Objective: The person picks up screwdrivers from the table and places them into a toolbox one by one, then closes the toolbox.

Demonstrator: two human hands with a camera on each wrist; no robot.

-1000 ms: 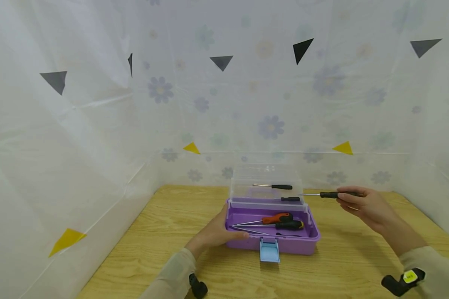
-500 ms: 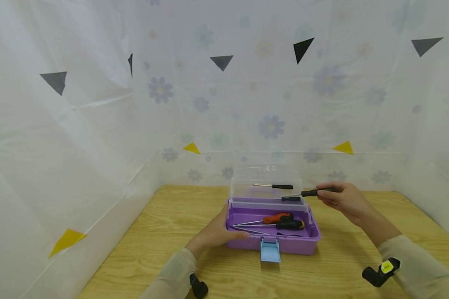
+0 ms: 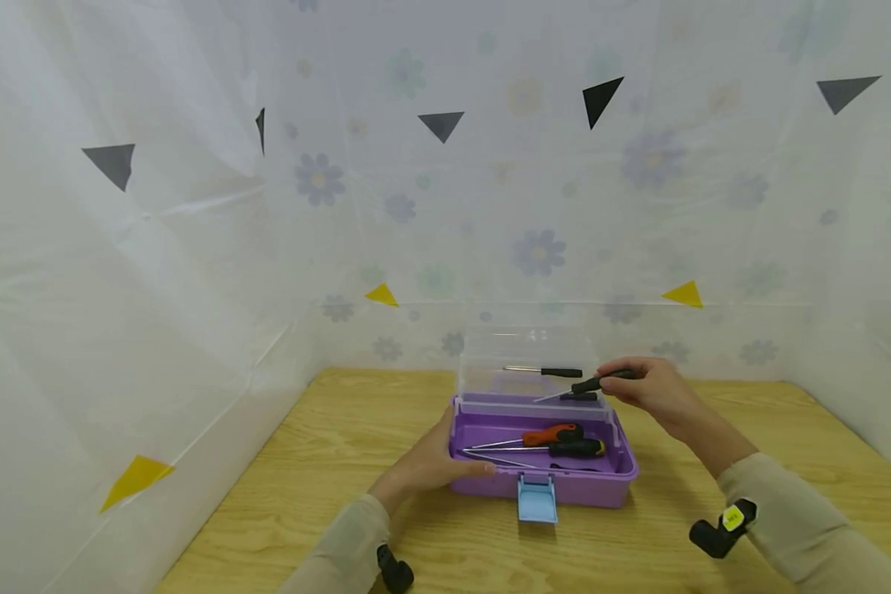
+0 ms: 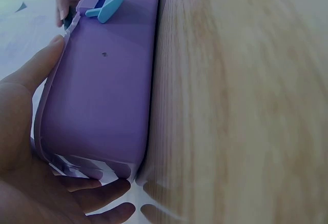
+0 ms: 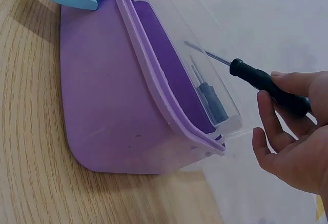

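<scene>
An open purple toolbox (image 3: 592, 492) stands on the wooden table. My left hand (image 3: 419, 464) grips its left end, thumb at the front rim and fingers around the side, as the left wrist view (image 4: 48, 183) shows. Above the clear lid (image 3: 483, 351), my right hand (image 3: 661, 396) pinches a black-handled screwdriver (image 5: 256, 78), its shaft angled down to the left. Just below it lies a small dark-handled screwdriver (image 5: 212, 103) in the clear lid section. Farther back on the lid is another black screwdriver (image 3: 561, 372).
Inside the box lie an orange-handled screwdriver (image 3: 549, 435) and a black one with a yellow end (image 3: 575, 448). A light blue latch (image 3: 538, 502) hangs down in front. White plastic sheeting (image 3: 490, 206) surrounds the table (image 3: 319, 511) at the back and sides.
My right hand has moved left with the screwdriver, from beside the box to over the lid section, and its tip now dips lower. The left hand has stayed in place.
</scene>
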